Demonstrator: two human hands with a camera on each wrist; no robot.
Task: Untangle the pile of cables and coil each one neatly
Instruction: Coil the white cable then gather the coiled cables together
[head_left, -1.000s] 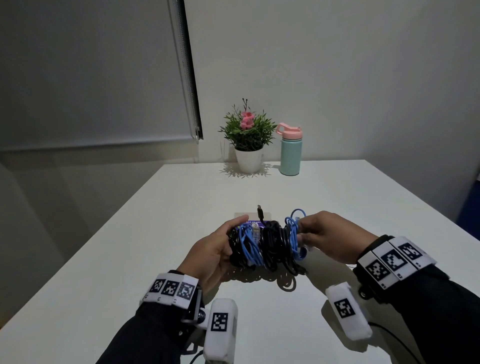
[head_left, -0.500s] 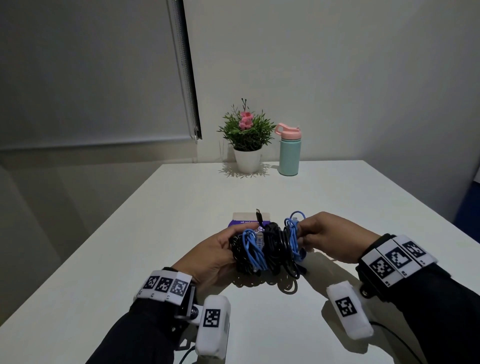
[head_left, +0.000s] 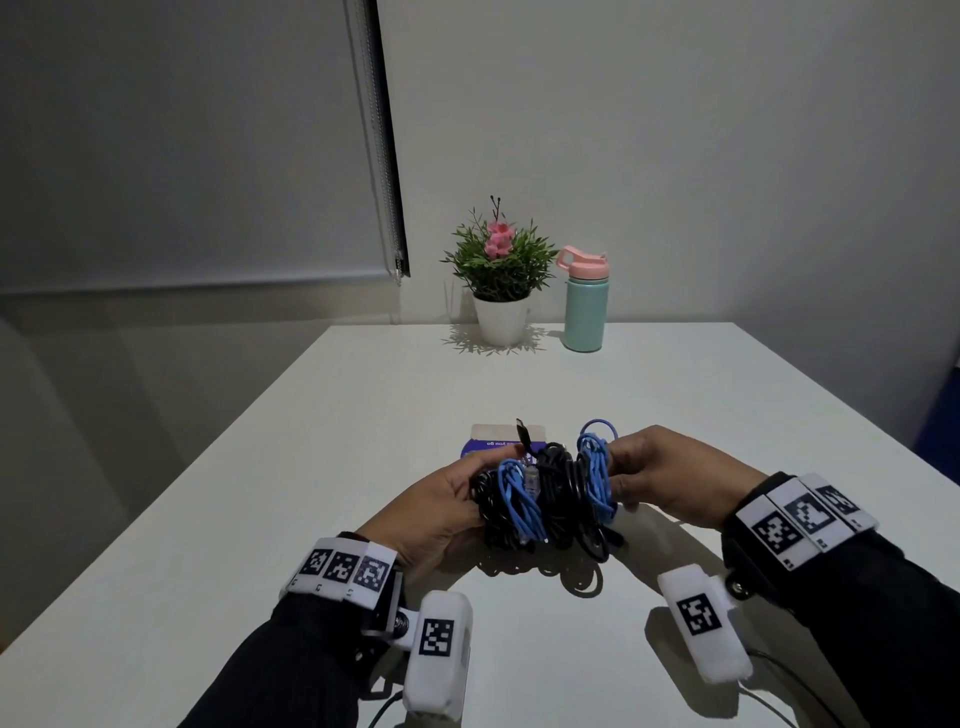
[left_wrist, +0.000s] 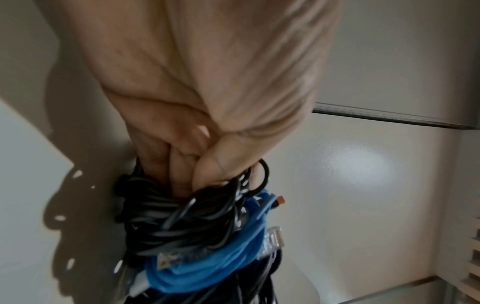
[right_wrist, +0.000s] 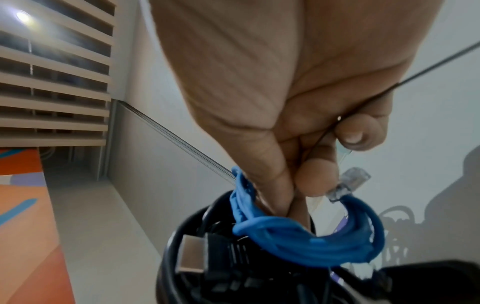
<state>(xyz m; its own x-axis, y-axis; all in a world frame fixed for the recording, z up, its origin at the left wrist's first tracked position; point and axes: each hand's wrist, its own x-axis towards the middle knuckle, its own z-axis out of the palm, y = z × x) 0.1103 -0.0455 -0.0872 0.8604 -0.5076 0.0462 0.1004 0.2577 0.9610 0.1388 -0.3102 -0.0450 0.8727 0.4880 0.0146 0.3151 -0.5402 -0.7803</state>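
Note:
A tangled bundle of black cables (head_left: 558, 499) and a blue network cable (head_left: 517, 496) is held just above the white table (head_left: 260, 519) between both hands. My left hand (head_left: 441, 512) grips the bundle's left end, fingers curled into the black loops (left_wrist: 182, 207). My right hand (head_left: 660, 475) pinches the blue cable's loops (right_wrist: 298, 244) at the right end; a clear plug (right_wrist: 348, 183) sticks out beside the fingertips (right_wrist: 315, 179). A black USB plug (head_left: 522, 431) points up from the top. Another clear plug (head_left: 531, 475) shows in the middle.
A purple and white card (head_left: 493, 441) lies on the table behind the bundle. A potted plant (head_left: 500, 275) and a teal bottle with a pink lid (head_left: 586, 301) stand at the table's far edge by the wall. Wrist camera units (head_left: 439, 654) hang under both forearms.
Both hands and the bundle have stayed nearly in place; the left wrist has dropped slightly and the left thumb has shifted on the bundle's top.

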